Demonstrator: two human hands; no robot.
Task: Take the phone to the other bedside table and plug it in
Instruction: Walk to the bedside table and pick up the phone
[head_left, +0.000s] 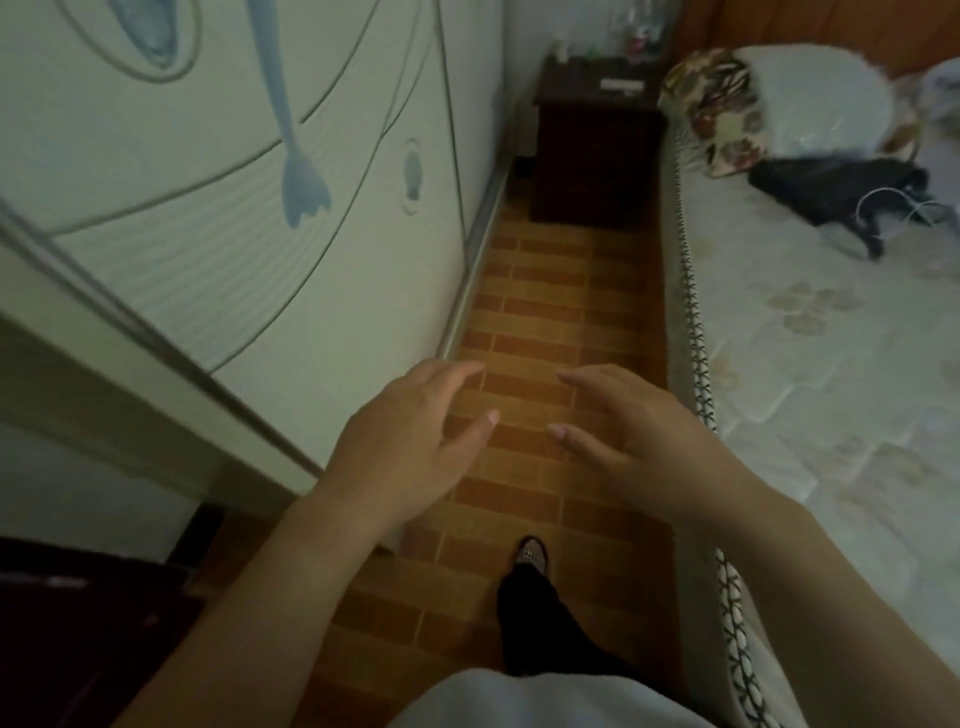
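Note:
My left hand (410, 431) and my right hand (634, 431) are held out in front of me over the brick-patterned floor, fingers apart, both holding nothing. A dark wooden bedside table (592, 156) stands at the far end of the aisle, beside the head of the bed. A flat pale object (621, 84) that could be a phone lies on its top; it is too small and blurred to tell. On the bed a white cable (893, 205) lies coiled over dark clothing.
A narrow aisle of floor (550, 312) runs between a white wardrobe with sliding doors (260, 208) on the left and the bed (831, 364) on the right. Pillows (769, 104) lie at the bed's head. Small bottles (639, 36) stand behind the table. My foot (532, 556) steps forward.

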